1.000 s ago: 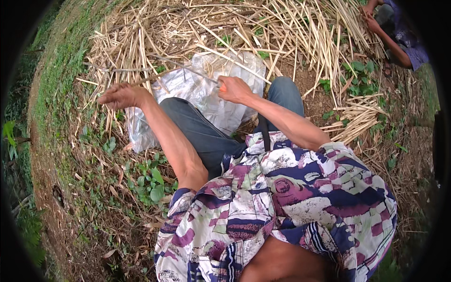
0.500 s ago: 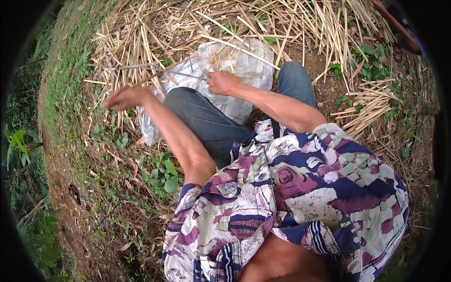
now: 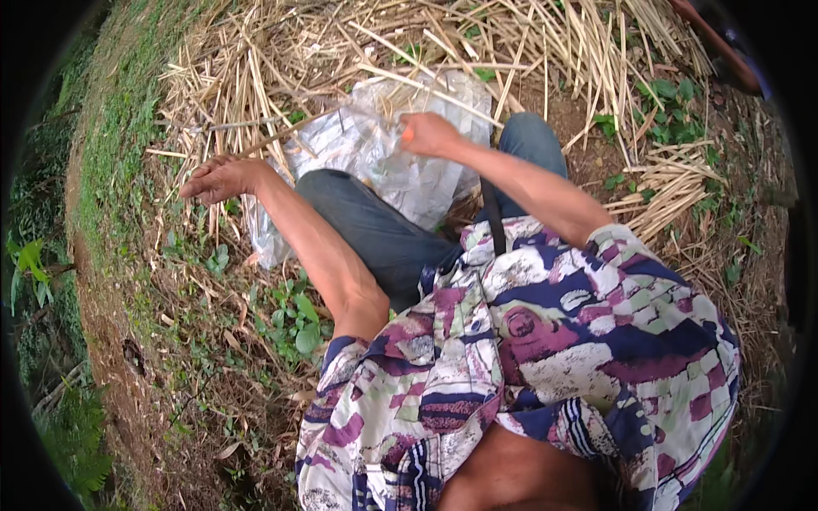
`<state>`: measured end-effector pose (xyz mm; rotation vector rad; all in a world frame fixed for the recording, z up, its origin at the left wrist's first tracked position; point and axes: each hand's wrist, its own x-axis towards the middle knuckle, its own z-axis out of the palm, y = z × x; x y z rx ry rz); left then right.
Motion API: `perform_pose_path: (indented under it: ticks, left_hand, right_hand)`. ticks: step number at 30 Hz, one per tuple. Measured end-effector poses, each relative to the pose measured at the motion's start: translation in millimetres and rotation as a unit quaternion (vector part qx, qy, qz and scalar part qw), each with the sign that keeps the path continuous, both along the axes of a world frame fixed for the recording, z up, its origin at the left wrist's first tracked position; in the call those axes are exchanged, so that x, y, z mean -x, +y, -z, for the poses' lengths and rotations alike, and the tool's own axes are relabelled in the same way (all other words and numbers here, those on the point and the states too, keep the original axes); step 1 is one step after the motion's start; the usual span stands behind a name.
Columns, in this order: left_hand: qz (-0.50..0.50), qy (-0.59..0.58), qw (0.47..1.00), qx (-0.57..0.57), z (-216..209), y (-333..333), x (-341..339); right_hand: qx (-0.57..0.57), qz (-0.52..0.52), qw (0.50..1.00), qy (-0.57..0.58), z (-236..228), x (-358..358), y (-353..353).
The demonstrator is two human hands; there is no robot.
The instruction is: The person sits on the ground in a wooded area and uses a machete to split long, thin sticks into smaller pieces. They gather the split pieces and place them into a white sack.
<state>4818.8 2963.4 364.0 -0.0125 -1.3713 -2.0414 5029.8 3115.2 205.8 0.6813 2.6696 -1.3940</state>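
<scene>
Two bare hands: left hand [image 3: 217, 179] out past the left edge of a crumpled, clear-whitish plastic sheet [image 3: 413, 189]; right hand [image 3: 433, 134] above the right half of the same sheet. Well apart.
Left grip: fingers drawn together, closed on a thin, straight brown wooden stick [image 3: 290, 130].
Stick position: leaves the left hand on the thumb side, slants away and rightward, far end over the sheet's far-left part.
Right grip: fingers curled into a fist round a bright orange handle [image 3: 407, 134], only a small patch showing. Part beyond it blurred; shape cannot be told.
Sheet: spread on the ground, left knee of the blue-grey trousers [image 3: 366, 217] overlapping its near edge; near-left corner reaches below the left forearm.
Pale sticks: loose heap of long, tan, split sticks [image 3: 226, 94] beyond the sheet's left and far edges; some lie across its far edge. Smaller pile of tan sticks [image 3: 669, 200] right of the right knee.
Plants: low, broad-leaved green plant [image 3: 298, 319] beside the left forearm.
Second person: blurred forearm [image 3: 724, 55], far right; state of that hand cannot be told.
</scene>
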Motion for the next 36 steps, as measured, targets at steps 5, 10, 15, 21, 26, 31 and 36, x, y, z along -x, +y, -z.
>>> perform_pose_path:
  ticks: [5,10,15,21,26,31,36]
  left_hand:
    - [0.028,0.015,0.998,0.057,-9.3,46.6,-5.9]
    - [-0.006,-0.033,0.999,0.043,-15.9,32.3,-1.2]
    - [0.013,0.0,0.998,0.056,-19.5,58.4,-5.2]
    - [0.019,-0.031,0.999,0.011,-13.8,27.6,12.3]
    - [-0.004,-0.061,0.998,0.027,-10.2,34.1,21.5]
    - [0.011,-0.027,0.999,0.037,-12.9,28.3,4.2]
    - [0.047,-0.051,0.997,0.02,-16.6,30.7,20.9]
  right_hand:
    - [0.009,0.041,0.998,-0.042,47.1,13.3,-3.3]
    - [0.108,0.008,0.993,-0.035,-9.3,25.1,-21.0]
    - [0.011,0.028,1.0,0.005,30.0,17.7,-18.9]
    - [0.008,0.023,0.999,-0.043,25.9,30.9,-2.2]
    - [0.032,0.015,0.995,-0.089,66.2,11.0,-0.6]
    - [-0.016,0.02,0.996,-0.081,61.0,6.8,12.7]
    - [0.045,0.02,0.987,-0.152,67.7,2.4,25.6]
